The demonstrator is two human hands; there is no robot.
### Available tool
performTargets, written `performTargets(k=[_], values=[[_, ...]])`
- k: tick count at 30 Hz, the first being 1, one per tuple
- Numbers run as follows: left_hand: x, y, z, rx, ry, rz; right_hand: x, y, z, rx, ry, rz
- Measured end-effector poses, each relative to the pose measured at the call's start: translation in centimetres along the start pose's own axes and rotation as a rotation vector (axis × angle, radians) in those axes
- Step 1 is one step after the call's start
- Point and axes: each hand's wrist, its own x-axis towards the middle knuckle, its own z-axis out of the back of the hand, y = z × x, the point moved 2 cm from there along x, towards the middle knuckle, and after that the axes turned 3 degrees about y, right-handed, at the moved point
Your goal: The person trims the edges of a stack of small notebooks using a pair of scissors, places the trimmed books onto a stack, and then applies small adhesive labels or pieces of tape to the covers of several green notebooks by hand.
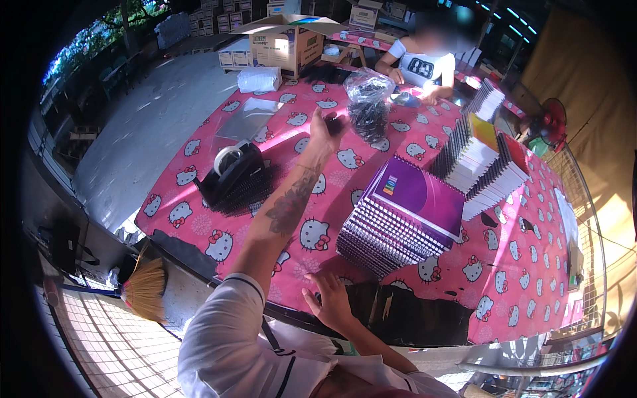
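Across the pink table (342, 180), the left hand (323, 132) has its fingers curled round a dark item (338, 125) near the clear bag (369, 114); the right hand (331, 302) has fingers apart. Apparently fetching; next calls for a steady grip.

Shiny clear plastic bag (369, 85), smooth purple notebook covers (424, 196), matt cardboard box (272, 50), black plastic tape dispenser (244, 174).

Head-worn fisheye, close above, looking down and forward over table (335, 192).

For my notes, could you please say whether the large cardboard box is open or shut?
Open: the cardboard box has top flaps spread outward.
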Motion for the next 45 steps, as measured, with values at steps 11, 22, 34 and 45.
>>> performTargets(k=[11,22,34,45], values=[[0.8,-1.2,-7.0,0.721,0.087,-0.167,-0.3,-0.8,-0.2,0.002,0.023,-0.037],[-36.4,-5.4,13.0,2.445,0.188,-0.569,-0.5,2.0,1.9,0.172,-0.014,0.089],[-36.8,-5.3,3.2,0.91,0.221,-0.198,9.8,9.6,20.9,-0.556,-0.419,0.34],[-35.9,0.0,-2.7,0.559,0.406,-0.07,10.3,8.8,19.5,-0.553,-0.406,0.308]])
